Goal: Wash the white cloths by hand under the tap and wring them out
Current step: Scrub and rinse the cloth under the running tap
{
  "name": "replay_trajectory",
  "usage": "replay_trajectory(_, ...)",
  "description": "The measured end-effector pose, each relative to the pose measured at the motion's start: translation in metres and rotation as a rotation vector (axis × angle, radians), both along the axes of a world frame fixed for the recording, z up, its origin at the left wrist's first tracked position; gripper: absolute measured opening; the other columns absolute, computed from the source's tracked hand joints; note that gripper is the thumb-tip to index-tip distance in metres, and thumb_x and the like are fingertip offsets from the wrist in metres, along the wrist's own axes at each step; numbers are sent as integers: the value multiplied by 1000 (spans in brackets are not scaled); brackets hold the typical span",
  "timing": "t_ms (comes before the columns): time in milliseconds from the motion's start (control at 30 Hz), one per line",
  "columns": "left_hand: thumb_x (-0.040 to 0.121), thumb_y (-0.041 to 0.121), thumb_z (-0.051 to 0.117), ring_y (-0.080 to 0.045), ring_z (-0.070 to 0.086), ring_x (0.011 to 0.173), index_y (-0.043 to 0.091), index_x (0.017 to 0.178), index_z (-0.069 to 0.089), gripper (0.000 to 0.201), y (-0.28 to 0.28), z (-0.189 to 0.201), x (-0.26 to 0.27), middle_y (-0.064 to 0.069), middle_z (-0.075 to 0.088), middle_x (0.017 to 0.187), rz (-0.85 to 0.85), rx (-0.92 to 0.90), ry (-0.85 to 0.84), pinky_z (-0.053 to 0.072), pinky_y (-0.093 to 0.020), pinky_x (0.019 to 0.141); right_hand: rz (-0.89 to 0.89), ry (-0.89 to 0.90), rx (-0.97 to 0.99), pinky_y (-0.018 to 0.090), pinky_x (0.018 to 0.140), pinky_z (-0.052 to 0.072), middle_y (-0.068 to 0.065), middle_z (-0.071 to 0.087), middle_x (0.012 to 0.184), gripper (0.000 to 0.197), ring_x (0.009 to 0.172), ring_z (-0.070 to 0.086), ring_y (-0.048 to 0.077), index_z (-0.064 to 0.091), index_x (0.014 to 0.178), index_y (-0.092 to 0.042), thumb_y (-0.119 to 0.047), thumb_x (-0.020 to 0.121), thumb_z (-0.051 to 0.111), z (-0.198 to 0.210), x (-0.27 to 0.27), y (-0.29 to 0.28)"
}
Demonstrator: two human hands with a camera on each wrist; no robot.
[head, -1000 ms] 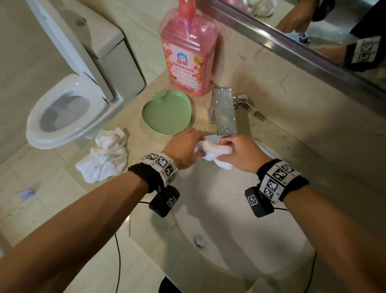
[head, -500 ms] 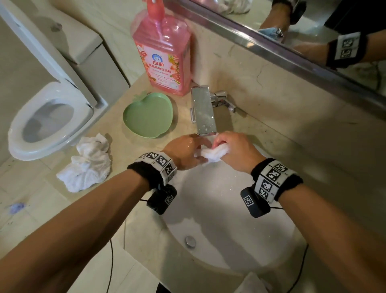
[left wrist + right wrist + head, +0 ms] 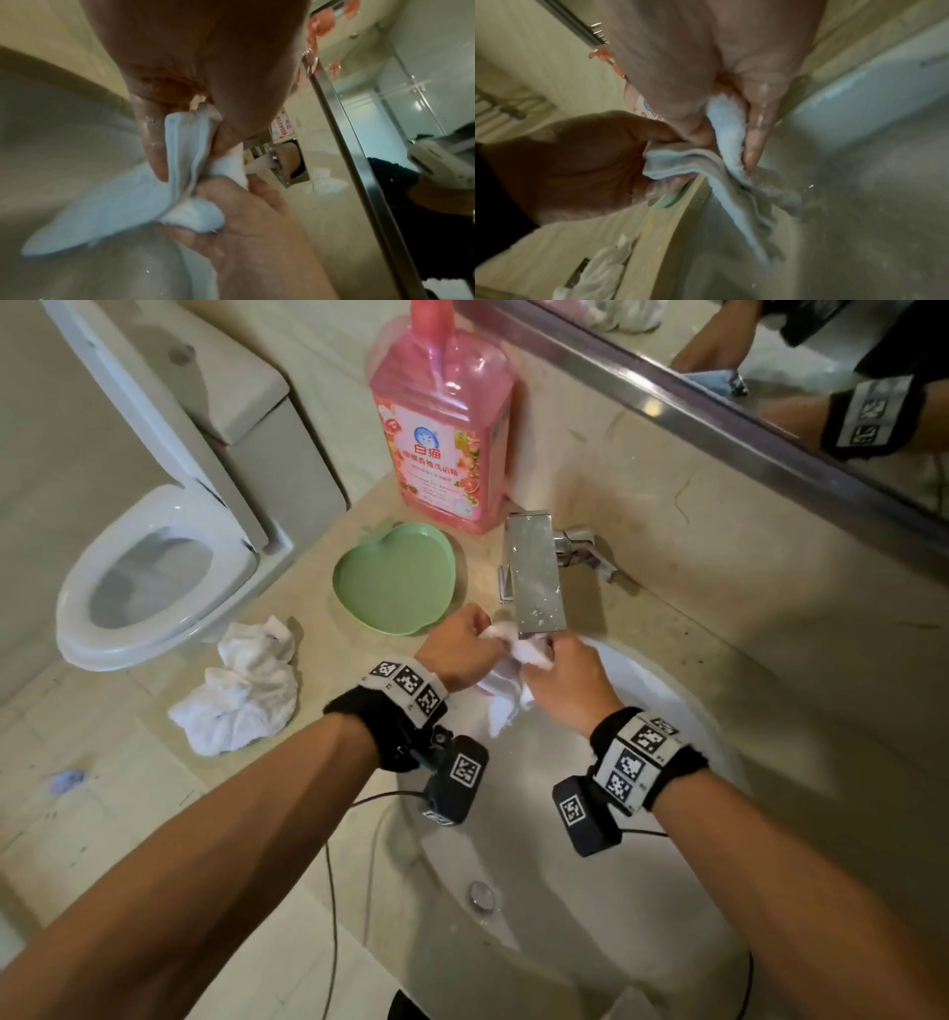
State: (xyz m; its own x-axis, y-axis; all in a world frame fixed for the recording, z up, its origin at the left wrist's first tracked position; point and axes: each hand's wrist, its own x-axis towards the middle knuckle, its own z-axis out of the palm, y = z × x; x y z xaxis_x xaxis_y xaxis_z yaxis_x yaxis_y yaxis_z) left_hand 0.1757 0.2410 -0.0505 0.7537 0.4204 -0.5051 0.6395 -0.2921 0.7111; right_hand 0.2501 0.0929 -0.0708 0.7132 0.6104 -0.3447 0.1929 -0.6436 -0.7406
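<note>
White terry: the wet cloth (image 3: 506, 683) is bunched between your two hands, directly below the spout of the tap (image 3: 536, 580) and over the back of the basin (image 3: 683, 706). Your left hand (image 3: 459, 649) has thumb and fingers curled round one end of it. Your right hand (image 3: 567, 683) is closed round the other end. In the left wrist view the cloth (image 3: 185, 162) runs in folded layers from your left hand's fingers (image 3: 154, 146) down into your right hand (image 3: 246, 219), with a loose flap trailing toward the basin (image 3: 51, 125). In the right wrist view the same cloth (image 3: 729, 134) passes under your right hand's fingers (image 3: 757, 125), and your left hand (image 3: 577, 164) pinches a fold of it. Both hands look wet.

Second white cloth (image 3: 241, 690): crumpled in a heap on the beige stone counter (image 3: 328, 762), well to the left of the basin.

Green apple-shaped dish (image 3: 395, 580): on the counter, just left of the tap, touching nothing else.

Pink detergent bottle (image 3: 441, 433): upright against the wall behind the dish.

Drain plug (image 3: 481, 896): in the basin floor, near you.

Toilet (image 3: 149, 577): white, lid raised, left of the counter.

Mirror (image 3: 770, 367): metal-edged, above the counter, reflecting your wristbands.
</note>
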Motion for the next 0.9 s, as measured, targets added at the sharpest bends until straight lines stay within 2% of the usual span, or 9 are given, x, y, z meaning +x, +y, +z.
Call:
replay_trajectory(133,89,26,60,-22,62,93,17,95,59,11,-6,4,-5,-5,62,102,85,-208,-40,57,-36,83,144,128,4,13,66,36,-20,55,95,43,87,53,-5,49,98,-35,-36,73,84,-3,-11,12)
replay_trajectory(267,85,14,56,-20,60,106,13,109,60,24,4,3,-18,-5,62,115,-59,-172,-86,49,-33,92,-24,117,35,39,84,58,3,70,110,30,102,67,24,68,115,-14,-13,84,66,-6,3,14)
replay_trajectory(333,80,5,65,-20,51,118,11,128,46,52,12,-5,-22,-6,53,128,-203,-63,-72,45,-36,102,-42,222,66,42,82,60,5,75,101,25,98,71,24,76,102,-21,-16,80,64,-3,10,9)
replay_trajectory(467,68,21,86,-9,53,109,16,143,38,89,10,-21,-19,6,54,123,-377,-39,-105,43,-8,86,-53,437,225,37,74,60,-1,74,99,31,93,71,21,70,102,-24,-12,74,64,2,19,3)
replay_trajectory(533,63,27,89,-6,55,98,22,138,46,87,6,-27,-10,13,56,111,-381,5,-127,37,1,71,-110,470,261,39,79,59,1,73,103,39,96,70,23,69,106,-22,-12,69,61,4,22,-2)
replay_trajectory(600,65,30,87,-6,62,94,26,133,52,77,0,-31,1,19,62,102,-342,18,-75,44,-10,75,-135,454,292,46,82,60,7,73,107,47,100,69,30,70,109,-23,-4,67,61,3,27,-11)
replay_trajectory(700,73,27,73,-1,69,65,20,121,62,50,-12,-36,19,13,70,73,-349,45,46,55,-17,57,-182,489,342,28,62,57,-12,72,82,36,81,68,12,72,86,-31,-4,63,65,9,35,-28)
replay_trajectory(800,81,31,68,-18,67,94,12,128,56,53,-20,-37,34,-3,66,112,-390,235,109,54,-26,78,-125,442,286,9,64,48,-11,65,87,16,76,63,-11,66,91,-24,-20,76,62,14,43,-41)
replay_trajectory(900,88,28,61,-28,60,107,16,126,58,39,-22,-35,38,-7,61,120,-462,386,-12,52,-37,93,-246,460,186,31,67,52,3,61,100,11,88,61,15,63,85,-28,-20,90,57,3,48,-50)
